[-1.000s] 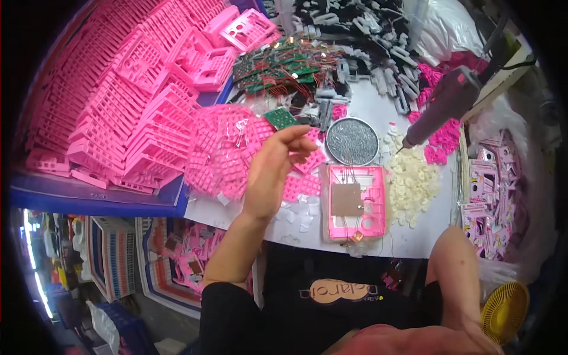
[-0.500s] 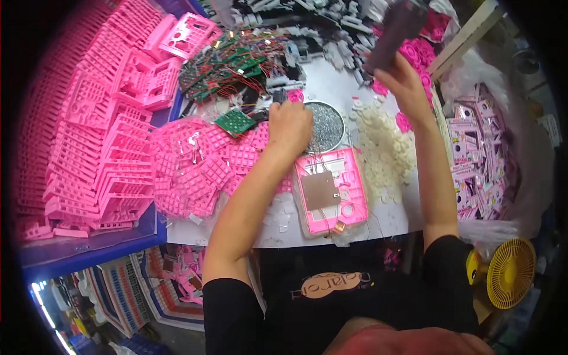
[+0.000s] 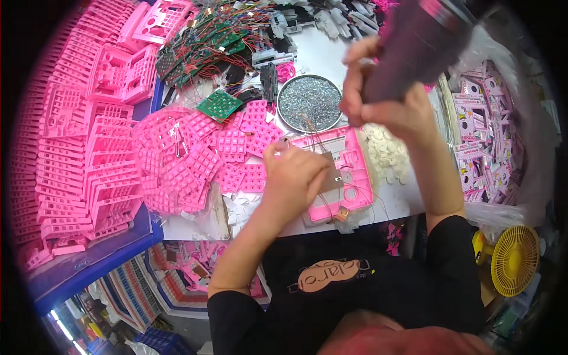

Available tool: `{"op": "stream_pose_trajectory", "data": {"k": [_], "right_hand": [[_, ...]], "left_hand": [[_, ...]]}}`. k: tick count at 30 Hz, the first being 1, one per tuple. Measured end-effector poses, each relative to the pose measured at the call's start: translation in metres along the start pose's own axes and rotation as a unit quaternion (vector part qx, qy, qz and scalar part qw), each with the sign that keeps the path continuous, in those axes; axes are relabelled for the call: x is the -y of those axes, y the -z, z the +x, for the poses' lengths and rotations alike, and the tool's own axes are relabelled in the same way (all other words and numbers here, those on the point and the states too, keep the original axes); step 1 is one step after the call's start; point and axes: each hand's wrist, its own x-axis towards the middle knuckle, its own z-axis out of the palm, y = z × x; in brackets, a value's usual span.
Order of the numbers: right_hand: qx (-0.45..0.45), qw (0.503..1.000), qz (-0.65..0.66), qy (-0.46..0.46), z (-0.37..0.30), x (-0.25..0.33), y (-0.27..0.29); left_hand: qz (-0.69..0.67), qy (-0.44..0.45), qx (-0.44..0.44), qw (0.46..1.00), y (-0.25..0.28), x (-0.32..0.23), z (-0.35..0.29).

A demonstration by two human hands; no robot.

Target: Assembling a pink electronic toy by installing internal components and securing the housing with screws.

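Observation:
My right hand [image 3: 393, 109] is wrapped round a dark, thick-bodied electric screwdriver [image 3: 408, 53], blurred and tilted, its lower end above the far right corner of a pink plastic case [image 3: 359, 177]. The open case lies on the table with thin wires and a flat brown plate [image 3: 332, 177] in it. Over the case's left edge is my left hand [image 3: 296, 177], fingers bent. A small dark spot shows at a fingertip; what the hand holds, if anything, I cannot make out. Just beyond the case sits a round tray [image 3: 281, 109] full of small metal screws.
Pink keypads [image 3: 189, 157] in a plastic bag lie left, beside stacked pink shells [image 3: 65, 148]. Green circuit boards [image 3: 219, 105] with red wires heap at the back. White discs [image 3: 387, 154] lie right of the case. Further right are bagged printed pieces [image 3: 482, 136] and a yellow fan [image 3: 515, 260].
My left hand has come back from beside the screw tray to the case's left edge. The screwdriver in my right hand has moved down and nearer, toward the case. The view has shifted slightly.

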Motion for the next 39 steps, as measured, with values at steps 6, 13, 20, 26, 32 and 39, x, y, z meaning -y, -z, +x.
{"op": "stream_pose_trajectory", "data": {"k": [6, 13, 20, 26, 32, 39], "right_hand": [[-0.062, 0.979, 0.157, 0.113, -0.053, -0.033, -0.051], [-0.04, 0.988, 0.12, 0.086, -0.063, -0.037, -0.06], [-0.077, 0.984, 0.099, 0.127, -0.058, -0.047, -0.041], [-0.067, 0.986, 0.111, 0.105, -0.056, -0.05, -0.042], [-0.068, 0.99, 0.088, 0.083, -0.058, -0.06, -0.049], [-0.034, 0.99, 0.125, 0.048, -0.057, -0.074, -0.058]], "left_hand": [[-0.108, 0.06, -0.047, 0.991, -0.015, -0.008, -0.023], [-0.109, 0.071, -0.052, 0.99, -0.021, -0.003, -0.034], [0.014, 0.079, -0.059, 0.995, -0.001, 0.058, 0.039], [0.238, 0.087, -0.025, 0.967, -0.026, 0.09, 0.082], [0.269, 0.056, -0.065, 0.959, -0.029, 0.094, 0.094], [0.273, 0.052, -0.084, 0.957, -0.031, 0.097, 0.099]]}}
